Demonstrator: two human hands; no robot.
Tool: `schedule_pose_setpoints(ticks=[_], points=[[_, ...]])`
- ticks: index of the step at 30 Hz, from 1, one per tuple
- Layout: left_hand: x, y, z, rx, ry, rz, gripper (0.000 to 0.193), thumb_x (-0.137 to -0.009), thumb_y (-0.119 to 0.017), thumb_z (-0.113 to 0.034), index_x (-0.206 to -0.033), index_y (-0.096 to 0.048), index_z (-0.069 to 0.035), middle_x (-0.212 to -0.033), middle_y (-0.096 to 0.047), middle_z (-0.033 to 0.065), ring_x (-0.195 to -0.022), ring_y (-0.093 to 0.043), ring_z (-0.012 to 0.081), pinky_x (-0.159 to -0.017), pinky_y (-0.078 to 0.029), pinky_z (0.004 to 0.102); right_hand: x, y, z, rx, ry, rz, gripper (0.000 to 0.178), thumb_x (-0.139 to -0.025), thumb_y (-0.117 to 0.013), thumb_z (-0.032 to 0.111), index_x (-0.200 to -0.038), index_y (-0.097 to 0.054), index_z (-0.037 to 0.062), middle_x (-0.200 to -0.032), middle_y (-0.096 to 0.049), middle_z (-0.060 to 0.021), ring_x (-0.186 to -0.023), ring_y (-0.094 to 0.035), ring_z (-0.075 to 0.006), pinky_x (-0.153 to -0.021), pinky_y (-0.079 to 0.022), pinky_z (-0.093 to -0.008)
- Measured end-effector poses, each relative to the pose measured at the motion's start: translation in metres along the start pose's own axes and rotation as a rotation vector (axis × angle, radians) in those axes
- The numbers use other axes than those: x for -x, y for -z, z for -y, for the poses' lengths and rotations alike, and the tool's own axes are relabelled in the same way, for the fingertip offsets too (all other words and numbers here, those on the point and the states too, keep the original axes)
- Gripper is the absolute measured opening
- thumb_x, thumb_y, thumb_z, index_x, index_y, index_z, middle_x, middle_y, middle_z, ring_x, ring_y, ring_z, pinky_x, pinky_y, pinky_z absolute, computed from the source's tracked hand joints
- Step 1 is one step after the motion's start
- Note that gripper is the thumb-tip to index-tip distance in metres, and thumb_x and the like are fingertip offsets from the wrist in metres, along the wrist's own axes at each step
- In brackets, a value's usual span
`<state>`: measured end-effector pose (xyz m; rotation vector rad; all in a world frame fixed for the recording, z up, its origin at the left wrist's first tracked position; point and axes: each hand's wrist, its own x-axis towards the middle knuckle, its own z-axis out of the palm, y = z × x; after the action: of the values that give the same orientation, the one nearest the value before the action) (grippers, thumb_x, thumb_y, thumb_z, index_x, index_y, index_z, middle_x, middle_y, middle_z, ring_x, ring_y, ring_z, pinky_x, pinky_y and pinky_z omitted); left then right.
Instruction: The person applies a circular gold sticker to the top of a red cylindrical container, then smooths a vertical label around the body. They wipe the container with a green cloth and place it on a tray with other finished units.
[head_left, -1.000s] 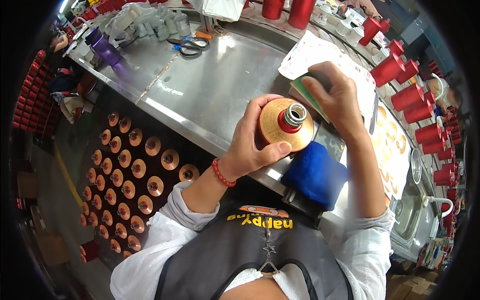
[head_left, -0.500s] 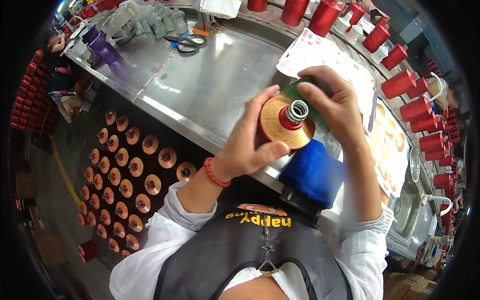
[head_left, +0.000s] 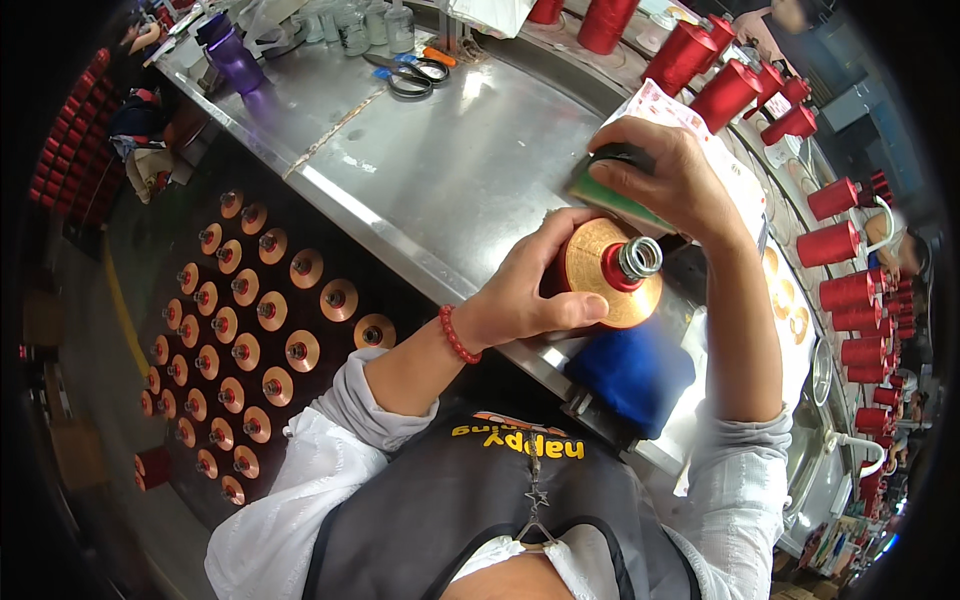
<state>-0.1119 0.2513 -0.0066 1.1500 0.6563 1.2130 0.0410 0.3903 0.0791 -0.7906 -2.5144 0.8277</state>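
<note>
left hand [head_left: 518,302] gripped the gold-shouldered bottle [head_left: 592,250]; right hand [head_left: 685,182] pinched a green pad [head_left: 612,200] just beside it. steady support and even pad pressure likely served best.

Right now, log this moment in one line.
left hand: holds red-and-gold bottle | right hand: holds green-black pad | scissors: on metal table

From the head, a near fisheye faces down, benchward.
</note>
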Motion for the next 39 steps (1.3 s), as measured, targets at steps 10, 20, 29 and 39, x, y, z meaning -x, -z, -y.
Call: schedule_pose_setpoints(ticks=[10,20,29,39], points=[[-0.018,0.02,-0.006,0.118,0.145,0.135,0.092,-0.078,-0.077,-0.041,-0.147,-0.034,0.002,-0.135,-0.054,0.0165,-0.125,-0.056,0.0236,-0.107,-0.044,0.038,0.041,-0.005,-0.021,-0.415,-0.211,-0.152,0.024,-0.093,-0.07,0.019,-0.11,-0.067,0.0014,-0.098,-0.068,-0.0038,-0.092,-0.064,-0.0107,-0.082,-0.052,-0.0269],[-0.006,-0.003,0.013,-0.448,-0.186,-0.206,0.084,-0.09,-0.07,-0.033,-0.153,-0.026,0.001,-0.141,-0.049,0.0157,-0.131,-0.049,0.0213,-0.112,-0.038,0.0358,0.108,-0.025,-0.03,-0.861,-0.248,-0.484,0.032,-0.102,-0.055,0.007,-0.133,-0.055,-0.0005,-0.132,-0.061,-0.0155,-0.107,-0.064,-0.0206,-0.075,-0.058,-0.0294],[-0.017,0.004,0.003,-0.257,-0.126,-0.202,0.069,-0.097,-0.058,-0.031,-0.151,-0.031,0.001,-0.144,-0.048,0.0153,-0.134,-0.047,0.0216,-0.114,-0.034,0.0362,0.102,-0.056,-0.024,-0.28,-0.045,-0.285,0.091,-0.077,-0.086,0.038,-0.146,-0.044,-0.003,-0.133,-0.058,-0.0199,-0.122,-0.058,-0.0299,-0.103,-0.045,-0.037],[-0.013,-0.009,0.011,-0.217,-0.146,-0.249,0.065,-0.095,-0.057,-0.02,-0.15,-0.028,-0.002,-0.143,-0.044,0.0128,-0.132,-0.045,0.0192,-0.114,-0.034,0.0353,0.101,-0.069,-0.007,-0.208,-0.087,-0.426,0.086,-0.076,-0.087,0.036,-0.142,-0.047,-0.0048,-0.127,-0.06,-0.0192,-0.117,-0.059,-0.0288,-0.099,-0.047,-0.0378]])
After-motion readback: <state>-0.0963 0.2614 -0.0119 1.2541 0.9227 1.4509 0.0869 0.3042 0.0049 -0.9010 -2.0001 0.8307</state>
